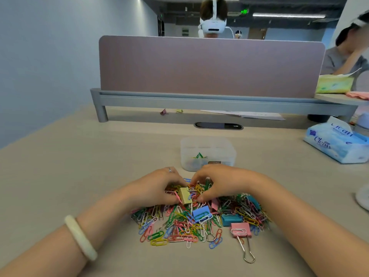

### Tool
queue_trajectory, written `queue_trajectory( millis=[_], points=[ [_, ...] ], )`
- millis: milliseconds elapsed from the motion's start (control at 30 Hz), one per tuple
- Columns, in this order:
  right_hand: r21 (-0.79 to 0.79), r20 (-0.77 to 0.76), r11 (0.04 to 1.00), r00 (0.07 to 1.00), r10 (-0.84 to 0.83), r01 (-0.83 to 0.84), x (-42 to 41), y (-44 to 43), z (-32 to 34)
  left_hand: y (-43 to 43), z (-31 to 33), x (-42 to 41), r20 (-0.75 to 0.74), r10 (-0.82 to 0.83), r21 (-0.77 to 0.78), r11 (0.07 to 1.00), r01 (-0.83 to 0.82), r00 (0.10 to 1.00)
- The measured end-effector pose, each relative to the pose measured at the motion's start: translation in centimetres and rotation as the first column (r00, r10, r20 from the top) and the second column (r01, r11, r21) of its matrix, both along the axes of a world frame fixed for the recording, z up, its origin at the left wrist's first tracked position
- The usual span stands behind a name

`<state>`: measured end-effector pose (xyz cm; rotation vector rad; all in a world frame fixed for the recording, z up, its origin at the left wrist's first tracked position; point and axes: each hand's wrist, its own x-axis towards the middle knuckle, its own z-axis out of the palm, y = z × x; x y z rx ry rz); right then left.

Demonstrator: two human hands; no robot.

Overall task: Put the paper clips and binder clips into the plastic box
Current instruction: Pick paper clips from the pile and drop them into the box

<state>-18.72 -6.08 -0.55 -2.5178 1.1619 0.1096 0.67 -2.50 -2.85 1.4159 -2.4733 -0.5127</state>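
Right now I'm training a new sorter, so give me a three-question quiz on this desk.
1. True or false: the plastic box is empty.
2. Which binder clip lies nearest the camera: A pink, B blue, C yellow?
3. Which wrist wears the white bangle?

Key: 1 false, a few clips are inside; 2 A; 3 left.

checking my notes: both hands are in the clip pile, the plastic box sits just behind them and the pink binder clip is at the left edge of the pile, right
Not quite. The head view shows the pink binder clip at the pile's near right edge, not the left. The rest holds: the left hand and right hand are in the clip pile, and the plastic box sits just behind them.
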Motion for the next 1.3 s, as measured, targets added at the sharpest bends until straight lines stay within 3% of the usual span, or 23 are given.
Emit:
queue_trajectory(
  millis=[300, 567, 833, 1033, 1167, 1300],
  points=[
    [-0.051, 0.062, 0.998, 0.998, -0.023, 0.026, 0.1, -0.4, -0.4, 0.2, -1.1, 0.1, -0.234, 0.137, -0.037, 0.988, -0.150, 0.963],
    [0.197, 0.344, 0.976, 0.925, -0.160, 0.096, -1.4, -1.5, 0.4, 0.1, -0.7, -0.4, -0.387, 0.144, -0.080, 0.979, -0.189, 0.911],
    [0.034, 0.566, 0.961, 0.788, -0.244, 0.273, -0.8, -5.0, 2.4, -0.1, -0.8, -0.5, -0.432, 0.163, -0.087, 0.971, -0.221, 0.887],
    [-0.119, 0.433, 0.954, 0.879, -0.199, 0.275, 0.5, -7.3, 1.0, 0.0, -1.2, -0.6, -0.438, 0.130, -0.105, 0.975, -0.194, 0.889],
    [-0.109, 0.415, 0.940, 0.874, -0.253, 0.324, 0.1, -7.5, 1.0, -0.2, -1.5, -0.5, -0.447, 0.125, -0.112, 0.974, -0.195, 0.886],
    [-0.137, 0.263, 0.915, 0.904, -0.336, 0.380, 0.7, -7.5, 0.7, -0.4, -1.6, -0.7, -0.459, 0.119, -0.121, 0.973, -0.194, 0.880]
  ],
)
